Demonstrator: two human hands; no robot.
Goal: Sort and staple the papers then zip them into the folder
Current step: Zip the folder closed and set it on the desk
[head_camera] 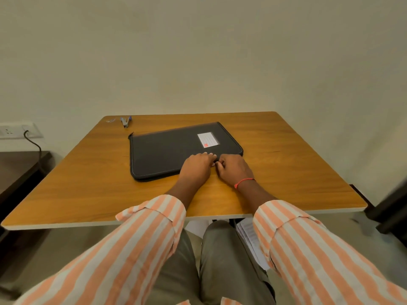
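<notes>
Working the zip along the near edge of the black folder (171, 150), mid-frame on the tabletop (286, 172): left hand (196, 167) presses flat, right hand (234, 169) pinches, seemingly the puller. Next: steady pull along the edge.

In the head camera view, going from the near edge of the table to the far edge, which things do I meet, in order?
Left hand and right hand side by side at the folder's near edge → black zip folder → white label on it → stapler near the table's far left corner.
</notes>
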